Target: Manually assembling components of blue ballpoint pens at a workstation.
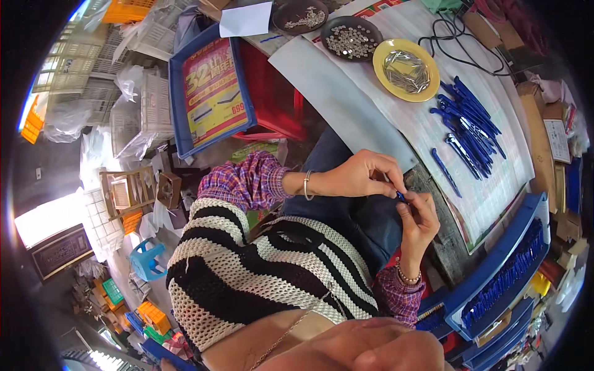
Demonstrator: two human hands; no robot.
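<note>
My left hand (362, 175) and my right hand (419, 219) meet at the table's near edge, above my lap. Between their fingertips is a small blue plastic piece (401, 196), mostly hidden by the fingers. The fingers of both hands are closed in a pinch around it. Beyond them on the table lies a loose pile of long blue plastic parts (470, 130), some with bright metal strips. One single blue part (445, 172) lies apart, nearer to my right hand.
A yellow bowl (381, 73) holds thin metal pins. Beside it stand a dark bowl (326, 48) of small round metal pieces and another dark bowl (278, 23). A black cable (455, 40) crosses the far table. Blue crates (455, 303) stand right; a blue tray (179, 105) sits left.
</note>
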